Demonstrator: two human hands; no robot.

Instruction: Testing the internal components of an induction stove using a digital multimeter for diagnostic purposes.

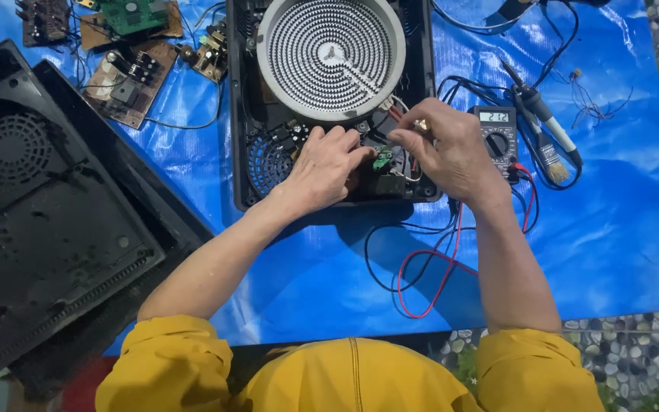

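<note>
An opened black cooktop (242, 114) lies on a blue tarp, with a round white coil heating element (331, 55) in its upper half. My left hand (324, 166) rests on the cooktop's lower part, fingers curled by a small green connector (382, 160) and its wires. My right hand (448, 149) pinches thin wires just right of that connector, above a black block. What the left fingers grip is hidden.
A digital multimeter (497, 137) with red and black leads (429, 282) sits right of my right hand. A soldering iron (543, 114) and brush lie further right. Several circuit boards (127, 76) lie upper left. A black cover panel (47, 221) fills the left. Pebble floor borders the tarp (619, 229).
</note>
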